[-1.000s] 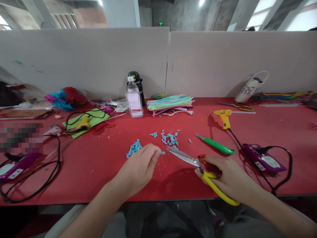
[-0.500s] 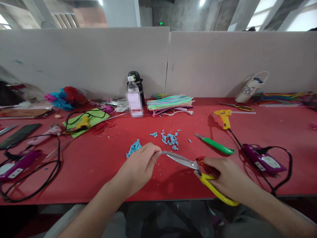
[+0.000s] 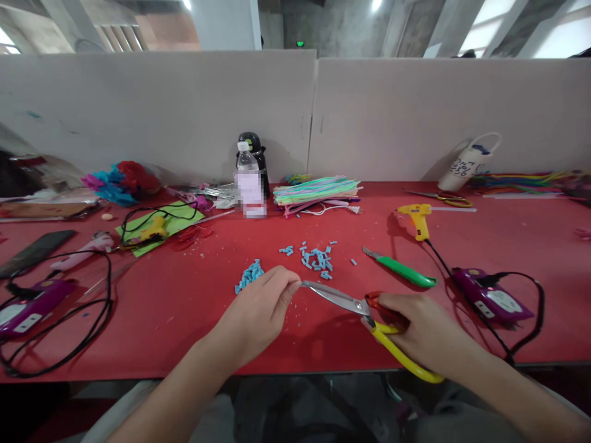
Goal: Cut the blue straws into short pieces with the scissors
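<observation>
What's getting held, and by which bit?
The right grip holds scissors by the handles. I can't tell whether the left grip holds anything.

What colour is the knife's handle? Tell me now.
The knife's handle is green, seen in the head view.

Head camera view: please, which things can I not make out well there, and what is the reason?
All in the head view:
- What the left hand pinches: mostly hidden by the hand itself.
- Scissors: handles partly covered by the right hand.
- Bottle: lower part blurred by pixelation.
- Flask: front hidden by the bottle.
- Tumbler: writing too small to read.
- Left socket: cut off by the left edge.
</observation>
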`<state>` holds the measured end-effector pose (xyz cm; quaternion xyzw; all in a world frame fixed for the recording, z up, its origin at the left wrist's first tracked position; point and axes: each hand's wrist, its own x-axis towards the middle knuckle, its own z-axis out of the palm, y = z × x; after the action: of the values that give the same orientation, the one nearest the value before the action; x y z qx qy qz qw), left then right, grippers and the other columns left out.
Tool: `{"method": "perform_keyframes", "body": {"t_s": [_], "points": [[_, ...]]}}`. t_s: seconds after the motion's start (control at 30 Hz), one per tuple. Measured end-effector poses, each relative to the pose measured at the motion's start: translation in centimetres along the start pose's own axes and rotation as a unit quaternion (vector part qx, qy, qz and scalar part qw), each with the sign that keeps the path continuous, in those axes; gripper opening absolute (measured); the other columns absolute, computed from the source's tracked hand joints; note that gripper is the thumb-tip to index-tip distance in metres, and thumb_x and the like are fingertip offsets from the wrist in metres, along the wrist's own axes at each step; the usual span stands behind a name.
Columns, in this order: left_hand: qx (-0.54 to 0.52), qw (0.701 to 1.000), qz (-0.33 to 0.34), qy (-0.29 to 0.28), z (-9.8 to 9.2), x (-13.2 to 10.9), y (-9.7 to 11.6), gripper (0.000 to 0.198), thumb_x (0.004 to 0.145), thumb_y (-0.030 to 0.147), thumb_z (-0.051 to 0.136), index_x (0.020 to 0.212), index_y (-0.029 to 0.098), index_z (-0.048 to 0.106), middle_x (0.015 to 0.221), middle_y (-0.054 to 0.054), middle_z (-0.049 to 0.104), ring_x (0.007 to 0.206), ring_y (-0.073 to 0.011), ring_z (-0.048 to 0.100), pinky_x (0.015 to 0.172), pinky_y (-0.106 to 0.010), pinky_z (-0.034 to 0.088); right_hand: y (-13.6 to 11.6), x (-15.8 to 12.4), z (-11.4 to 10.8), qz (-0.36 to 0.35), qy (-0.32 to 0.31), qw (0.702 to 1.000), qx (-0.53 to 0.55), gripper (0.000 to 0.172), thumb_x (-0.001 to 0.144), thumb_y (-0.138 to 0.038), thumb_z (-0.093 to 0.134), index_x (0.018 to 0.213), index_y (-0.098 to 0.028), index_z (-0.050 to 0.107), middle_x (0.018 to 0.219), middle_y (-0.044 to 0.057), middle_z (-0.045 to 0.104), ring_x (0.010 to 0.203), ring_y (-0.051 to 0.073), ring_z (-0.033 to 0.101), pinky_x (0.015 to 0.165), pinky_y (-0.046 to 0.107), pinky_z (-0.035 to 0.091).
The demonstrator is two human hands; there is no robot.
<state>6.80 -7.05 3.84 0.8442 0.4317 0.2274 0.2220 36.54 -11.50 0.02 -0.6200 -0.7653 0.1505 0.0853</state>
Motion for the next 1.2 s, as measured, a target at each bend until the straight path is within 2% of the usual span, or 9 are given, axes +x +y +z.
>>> {"method": "perform_keyframes", "body": {"t_s": [0.17,0.5,1.2], "points": [[0.005,1.0,0.006,0.004,0.05,0.11,-0.02,0.023,0.105,0.028,0.034,0.092,0.02,0.051,0.083,0.0,0.056,0.075,-0.0141,0.052,0.07,-0.028,0.04,-0.05,-0.09,0.03,-0.002,0.009,1.0,0.01,0.019,0.074,-0.025,0.06,0.067,-0.023,0.042,0.057,-0.004,0.051,0.051,0.012,0.04,0.05,0.025,0.023],[0.009,1.0,0.01,0.003,-0.04,0.07,0.03,0.024,0.106,0.028,0.033,0.091,0.02,0.05,0.081,0.001,0.056,0.072,-0.0135,0.051,0.068,-0.027,0.039,-0.3,-0.09,-0.33,-0.009,0.003,1.0,-0.003,0.028,0.076,-0.029,0.06,0.066,-0.023,0.035,0.057,-0.004,0.048,0.052,0.012,0.034,0.051,0.025,0.022],[-0.001,1.0,0.0,-0.011,-0.05,0.07,0.1,0.025,0.106,0.029,0.032,0.09,0.02,0.049,0.083,0.001,0.054,0.075,-0.0143,0.05,0.07,-0.028,0.037,-0.28,-0.1,0.08,0.005,0.0,1.0,0.002,0.02,0.075,-0.023,0.057,0.067,-0.023,0.039,0.057,-0.003,0.05,0.052,0.012,0.038,0.051,0.025,0.023]]}}
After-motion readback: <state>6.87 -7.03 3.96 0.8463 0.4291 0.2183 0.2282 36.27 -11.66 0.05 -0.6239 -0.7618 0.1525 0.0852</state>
